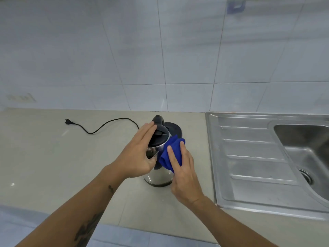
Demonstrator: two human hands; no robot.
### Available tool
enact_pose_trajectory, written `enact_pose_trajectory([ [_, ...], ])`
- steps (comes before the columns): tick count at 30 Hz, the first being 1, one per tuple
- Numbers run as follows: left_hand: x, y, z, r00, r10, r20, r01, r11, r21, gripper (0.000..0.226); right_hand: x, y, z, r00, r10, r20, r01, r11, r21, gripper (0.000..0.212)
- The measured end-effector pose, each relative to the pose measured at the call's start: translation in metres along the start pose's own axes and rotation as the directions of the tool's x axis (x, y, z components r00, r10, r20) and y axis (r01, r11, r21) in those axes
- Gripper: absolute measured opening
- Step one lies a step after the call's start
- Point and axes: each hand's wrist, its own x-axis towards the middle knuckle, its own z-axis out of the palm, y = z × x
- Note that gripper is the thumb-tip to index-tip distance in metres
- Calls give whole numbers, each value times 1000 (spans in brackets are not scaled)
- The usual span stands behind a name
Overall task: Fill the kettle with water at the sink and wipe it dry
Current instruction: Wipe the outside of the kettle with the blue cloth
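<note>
Head view, looking down at two bare forearms reaching over a beige counter (53, 157). A steel kettle (158, 177) with a black lid is stood upright on the counter between the hands. The left hand (140, 154) is laid against the kettle's left side, its fingers straight along the lid and its thumb tucked against the steel below; nothing is gripped by it. A blue cloth (171, 152) is pressed against the kettle's right side by the right hand (183, 173), whose fingers are held straight and flat over the folds. The cloth is bunched between that palm and the steel body.

Just beyond the hands, a black round base (175, 128) is partly hidden behind the kettle. A black cord (106, 123) is trailed from it to the left of the left hand, and its plug (68, 121) is seen lying loose on the counter. To the right of the right hand, a steel sink (302, 150) with a ribbed drainboard is set into the counter. A white tiled wall (160, 50) is seen beyond everything.
</note>
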Motion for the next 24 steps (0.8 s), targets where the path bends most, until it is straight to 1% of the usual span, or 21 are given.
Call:
enact_pose_trajectory([
  [2,1,-3,-1,1000,9,3,-9,1000,-11,93,4,-2,-1,999,1,-37,-2,1000,-31,112],
  [5,0,-10,-3,999,32,1,-32,999,-16,92,7,-12,-1,997,-31,-77,26,998,-57,104],
  [6,0,-14,-3,999,42,-3,-42,999,-21,92,8,-18,-2,997,3,-83,-5,1000,-24,100],
  [7,0,-17,-3,999,53,-6,-53,998,-29,91,11,-19,0,993,76,-88,-72,996,50,97],
  [8,0,-19,-4,998,64,-10,-64,997,-35,90,18,-20,-2,980,183,-74,-171,975,140,93],
  [10,0,-23,-6,997,82,-5,-82,996,-41,88,40,-14,-9,934,356,30,-350,894,279,89],
  [11,0,-24,-7,996,86,0,-86,995,-47,88,52,-9,-14,911,404,86,-410,857,313,87],
  [13,-1,-26,-7,996,89,6,-88,995,-50,88,72,-6,-26,861,462,212,-507,808,299,83],
  [14,-1,-26,-6,996,92,0,-92,995,-45,88,76,-7,-28,846,470,252,-529,801,281,84],
  [15,-2,-27,-4,995,99,-10,-100,994,-34,88,77,-12,-29,845,470,253,-529,801,280,85],
  [17,-3,-28,-1,993,113,-30,-114,993,-11,88,64,-22,-21,842,499,203,-539,777,325,83],
  [18,-3,-27,1,992,120,-39,-120,993,-3,88,51,-27,-15,826,528,196,-562,745,360,79],
  [21,-4,-23,8,989,123,-86,-122,992,18,88,11,-30,7,778,574,257,-619,630,469,70],
  [24,-4,-21,13,986,106,-133,-107,994,-4,88,8,-28,7,747,613,259,-650,588,481,65],
])
